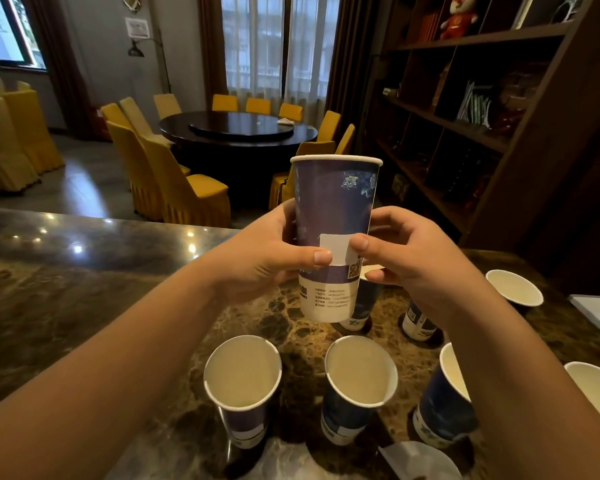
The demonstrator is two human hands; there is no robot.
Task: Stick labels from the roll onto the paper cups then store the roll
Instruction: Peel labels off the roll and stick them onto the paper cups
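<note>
Head view shows the labelling step in progress: the person holds one tall paper cup (335, 216) upright in the air, above the marble counter (84, 271), and is pressing a white label (336, 249) onto its side. The left hand (271, 258) wraps around the left side of the cup, and its thumb lies on the lower left corner of the label. The right hand (409, 258) is curled at the right side of the cup, with its thumb on the right edge of the label; its other fingers are behind the cup, so how they grip cannot be told.

The label seems already stuck, so the next move probably calls for a firm smoothing of the edges with both thumbs, then setting the cup down among the others and taking a new label. The label roll (420, 460), as it seems, lies at the near edge of the counter, with a white strip loose; it is partly cut off by the frame.

The held cup is a tapered cylinder of thin printed paper, dark purple with pale flowers, a white rolled rim and a white band with small text at the base. It will dent if squeezed hard. The label is a small matte rectangle. On the counter stand more open cups (243, 375), cream inside. The counter is polished brown stone, glossy and veined.
</note>
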